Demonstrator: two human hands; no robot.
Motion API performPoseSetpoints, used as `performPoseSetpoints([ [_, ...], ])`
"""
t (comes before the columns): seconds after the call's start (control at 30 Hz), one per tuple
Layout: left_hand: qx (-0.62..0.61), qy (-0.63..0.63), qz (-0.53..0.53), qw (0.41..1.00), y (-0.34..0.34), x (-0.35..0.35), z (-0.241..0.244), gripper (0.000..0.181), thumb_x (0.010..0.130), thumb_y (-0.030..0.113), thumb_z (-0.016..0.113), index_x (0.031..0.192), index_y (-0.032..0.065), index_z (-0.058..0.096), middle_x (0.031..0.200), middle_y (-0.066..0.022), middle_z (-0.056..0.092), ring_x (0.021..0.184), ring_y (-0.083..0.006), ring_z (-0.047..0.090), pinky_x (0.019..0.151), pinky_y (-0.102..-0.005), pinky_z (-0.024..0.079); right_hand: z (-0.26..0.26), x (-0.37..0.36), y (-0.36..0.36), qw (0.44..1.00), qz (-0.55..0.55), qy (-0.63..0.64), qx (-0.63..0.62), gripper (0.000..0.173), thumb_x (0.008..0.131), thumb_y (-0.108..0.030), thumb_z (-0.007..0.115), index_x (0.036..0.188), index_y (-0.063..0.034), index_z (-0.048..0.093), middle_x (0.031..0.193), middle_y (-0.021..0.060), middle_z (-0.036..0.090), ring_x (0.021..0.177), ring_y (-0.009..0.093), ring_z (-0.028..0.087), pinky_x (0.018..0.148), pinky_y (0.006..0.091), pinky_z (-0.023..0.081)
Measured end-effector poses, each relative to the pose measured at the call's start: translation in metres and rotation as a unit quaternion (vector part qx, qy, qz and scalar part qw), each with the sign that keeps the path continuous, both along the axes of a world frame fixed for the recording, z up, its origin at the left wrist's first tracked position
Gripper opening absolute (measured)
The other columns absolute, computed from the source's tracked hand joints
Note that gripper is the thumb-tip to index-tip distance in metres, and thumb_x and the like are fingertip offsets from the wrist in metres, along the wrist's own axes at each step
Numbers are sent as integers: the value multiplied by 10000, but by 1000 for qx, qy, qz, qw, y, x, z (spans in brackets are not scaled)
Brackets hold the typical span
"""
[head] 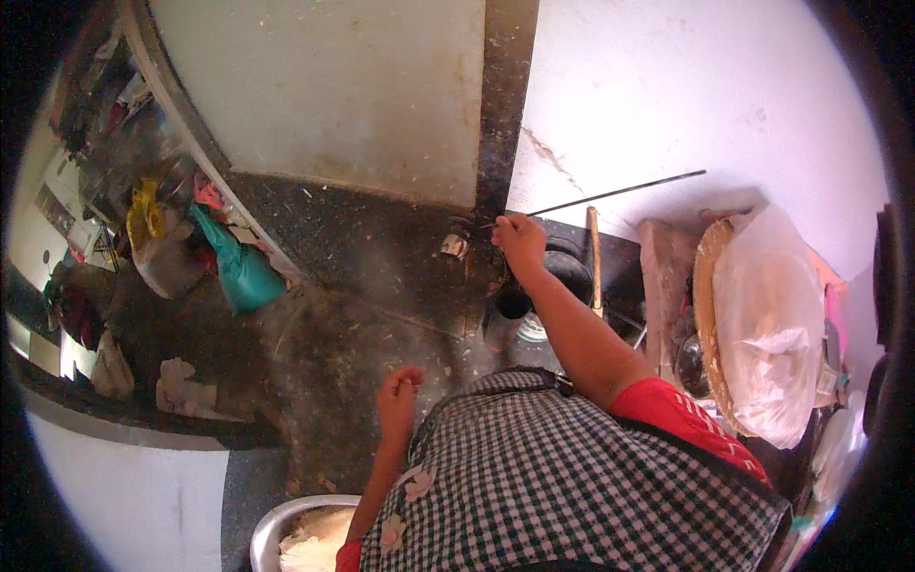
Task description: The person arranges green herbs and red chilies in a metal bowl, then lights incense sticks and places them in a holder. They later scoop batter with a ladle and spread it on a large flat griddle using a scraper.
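At the end of an outstretched arm, my right hand has its fingers closed at the near end of a thin dark rod, which points to the upper right against the white wall. Dark round pots stand below that forearm, beside an upright wooden handle. A small pale container lies on the dark floor left of my right hand. Down beside the checked apron, my left hand hangs with curled fingers; nothing is seen in it.
A metal basin with pale contents is at the bottom. Teal and yellow plastic bags stand at the left by a low ledge. A woven tray and a large translucent plastic bag lean at the right wall.
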State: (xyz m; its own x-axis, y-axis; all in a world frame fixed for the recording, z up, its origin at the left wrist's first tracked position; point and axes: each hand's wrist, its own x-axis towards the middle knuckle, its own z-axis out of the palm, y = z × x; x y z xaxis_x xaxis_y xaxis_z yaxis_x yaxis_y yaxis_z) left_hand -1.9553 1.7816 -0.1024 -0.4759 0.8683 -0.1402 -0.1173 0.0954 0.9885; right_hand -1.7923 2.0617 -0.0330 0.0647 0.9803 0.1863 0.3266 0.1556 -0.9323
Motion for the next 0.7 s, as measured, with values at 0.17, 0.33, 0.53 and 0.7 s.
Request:
performPoseSetpoints([
  [0.17, -13, -15, 0, 1000, 0, -1, -4, 217, 865, 37, 400, 986, -4, 577, 915, -76, 619, 821, -148, 584, 722, -268, 453, -3, 5, -7, 999, -1, 39, -24, 220, 819, -199, 585, 765, 14, 570, 659, 94, 623, 559, 146, 612, 513, 265, 476],
  [0.33, -20, 2, -20, 1000, 3, -3, -8, 213, 866, 34, 402, 991, -12, 568, 930, -96, 619, 836, -165, 590, 728, -274, 456, -5, 0, -8, 998, -5, 59, -24, 202, 817, -188, 600, 770, 5, 562, 669, 96, 622, 562, 132, 609, 490, 236, 477],
  [0.53, -6, -5, -40, 999, 10, -2, -13, 190, 864, 31, 427, 983, 21, 574, 925, -71, 612, 836, -165, 584, 747, -289, 466, -6, -1, -14, 996, -3, 82, -23, 197, 818, -180, 596, 772, 8, 558, 664, 92, 618, 563, 131, 609, 492, 238, 479],
  [0.7, -9, -3, -58, 998, 12, 4, -10, 201, 864, 25, 418, 994, 20, 571, 926, -62, 610, 837, -166, 583, 746, -291, 468, -6, 0, -18, 985, 16, 168, -35, 211, 819, -190, 585, 760, 12, 567, 666, 93, 618, 567, 132, 609, 503, 258, 481],
])
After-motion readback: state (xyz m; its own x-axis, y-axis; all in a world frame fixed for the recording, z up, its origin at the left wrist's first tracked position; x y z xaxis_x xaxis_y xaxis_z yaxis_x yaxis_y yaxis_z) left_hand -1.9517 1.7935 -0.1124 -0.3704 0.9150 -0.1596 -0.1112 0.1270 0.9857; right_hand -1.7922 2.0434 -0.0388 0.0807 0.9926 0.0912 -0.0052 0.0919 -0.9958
